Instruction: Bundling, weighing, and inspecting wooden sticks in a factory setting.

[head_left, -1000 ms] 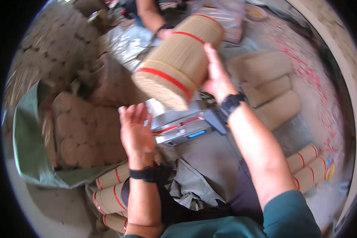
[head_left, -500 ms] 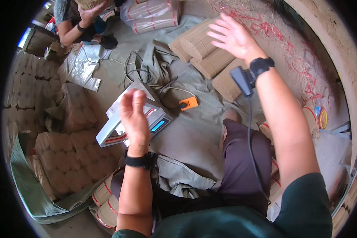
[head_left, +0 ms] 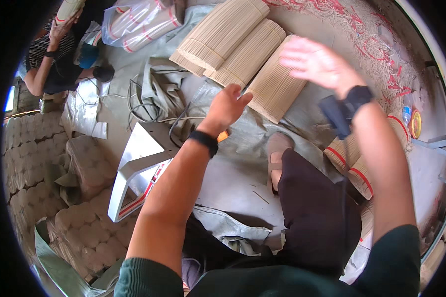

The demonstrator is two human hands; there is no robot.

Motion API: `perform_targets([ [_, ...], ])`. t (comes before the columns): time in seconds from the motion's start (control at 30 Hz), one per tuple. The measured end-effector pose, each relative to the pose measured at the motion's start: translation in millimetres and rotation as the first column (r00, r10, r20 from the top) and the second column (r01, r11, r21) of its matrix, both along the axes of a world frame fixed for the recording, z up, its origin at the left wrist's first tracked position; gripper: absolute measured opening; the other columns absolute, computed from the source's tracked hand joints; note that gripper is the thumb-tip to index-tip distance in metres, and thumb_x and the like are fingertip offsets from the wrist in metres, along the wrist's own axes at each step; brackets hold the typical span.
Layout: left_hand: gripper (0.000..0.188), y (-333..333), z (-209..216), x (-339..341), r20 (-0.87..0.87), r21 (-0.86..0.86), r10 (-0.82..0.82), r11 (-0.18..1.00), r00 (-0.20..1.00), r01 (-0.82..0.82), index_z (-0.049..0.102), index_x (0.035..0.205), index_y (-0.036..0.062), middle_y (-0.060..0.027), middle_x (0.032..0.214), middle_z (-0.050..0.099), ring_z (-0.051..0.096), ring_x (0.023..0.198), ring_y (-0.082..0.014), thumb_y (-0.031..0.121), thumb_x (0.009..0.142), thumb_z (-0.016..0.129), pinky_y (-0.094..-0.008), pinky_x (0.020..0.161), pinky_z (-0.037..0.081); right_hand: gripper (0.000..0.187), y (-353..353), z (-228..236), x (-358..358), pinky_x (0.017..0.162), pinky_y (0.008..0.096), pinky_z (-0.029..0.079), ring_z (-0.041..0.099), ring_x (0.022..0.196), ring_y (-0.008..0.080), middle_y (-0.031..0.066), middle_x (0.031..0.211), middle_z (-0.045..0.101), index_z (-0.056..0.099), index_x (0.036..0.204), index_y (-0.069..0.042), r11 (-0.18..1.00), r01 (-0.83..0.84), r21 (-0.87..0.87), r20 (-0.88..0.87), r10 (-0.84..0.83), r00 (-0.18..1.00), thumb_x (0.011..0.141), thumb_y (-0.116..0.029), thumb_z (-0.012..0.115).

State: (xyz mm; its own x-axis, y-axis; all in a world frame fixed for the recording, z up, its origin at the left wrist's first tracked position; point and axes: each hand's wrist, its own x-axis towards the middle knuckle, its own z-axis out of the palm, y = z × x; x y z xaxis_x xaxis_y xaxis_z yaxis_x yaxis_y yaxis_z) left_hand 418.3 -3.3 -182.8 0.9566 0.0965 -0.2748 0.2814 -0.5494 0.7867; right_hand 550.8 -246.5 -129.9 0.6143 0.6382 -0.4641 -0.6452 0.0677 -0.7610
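Note:
Several thick bundles of thin wooden sticks lie together ahead of me: a top bundle point(head_left: 223, 32), a middle bundle point(head_left: 245, 55) and a right bundle point(head_left: 277, 81). My left hand point(head_left: 226, 110) reaches to the near end of the middle and right bundles, thumb apart and fingers slightly bent, with nothing in it. Whether its fingertips touch them I cannot tell. Over the right side of the right bundle, my right hand point(head_left: 322, 64) is spread, empty and blurred by motion. A black device point(head_left: 336, 116) with a cable hangs at my right wrist.
A metal scale point(head_left: 139, 166) with a raised frame stands left of my left forearm. Wrapped bundles point(head_left: 89, 158) are stacked at the left. Red-banded bundles point(head_left: 352, 163) lie beside my right leg. A co-worker's hand point(head_left: 59, 32) holds a bundle at the far left. Dark cables point(head_left: 139, 109) cross the tarpaulin.
My left hand has moved from over the scale rightward to the stick bundles. My right hand has come to the right bundle's side. The view has shifted, and the scale's display is now hidden.

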Motion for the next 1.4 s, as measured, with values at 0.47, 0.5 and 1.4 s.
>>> perform_targets([
  [0.47, 0.086, -86.7, -111.8, 84.0, -0.095, 0.431, -0.126, 0.889, 0.988, 0.154, 0.035, 0.135, 0.0000, -0.0203, 0.130, 0.043, 0.039, 0.123, -0.0364, 0.054, 0.075, 0.067, -0.0484, 0.102, 0.032, 0.099, -86.3, -102.4, -45.7, 0.110, 0.0523, 0.015, 0.022, 0.138, 0.0311, 0.0174, 0.152, 0.018, 0.016, 0.145, -0.002, 0.875, 0.267, -0.403, -0.221, -0.376, 0.900, 0.079, -0.060, 0.061],
  [0.5, 0.089, -85.8, -116.1, 83.2, -0.056, 0.452, -0.103, 0.884, 0.993, 0.117, 0.034, 0.135, -0.0006, -0.0206, 0.131, 0.043, 0.039, 0.123, -0.0370, 0.054, 0.074, 0.068, -0.0486, 0.102, 0.032, 0.102, -72.7, -119.9, -51.7, 0.111, 0.0528, 0.013, 0.019, 0.139, 0.0316, 0.0175, 0.152, 0.016, 0.014, 0.145, 0.000, 0.868, 0.316, -0.383, -0.264, -0.431, 0.863, 0.079, -0.062, 0.060],
  [1.4, 0.107, -135.1, 24.1, 31.6, 0.068, 0.411, -0.294, 0.879, 0.953, 0.241, 0.039, 0.133, -0.0064, -0.0237, 0.111, 0.053, 0.049, 0.107, -0.0388, 0.068, 0.062, 0.068, -0.0438, 0.095, 0.039, 0.092, -49.0, -127.3, -90.0, 0.107, 0.0454, 0.034, 0.042, 0.127, 0.0307, 0.0160, 0.140, 0.040, 0.030, 0.142, -0.007, 0.665, 0.661, 0.347, -0.403, -0.530, 0.746, 0.083, -0.077, 0.022],
])
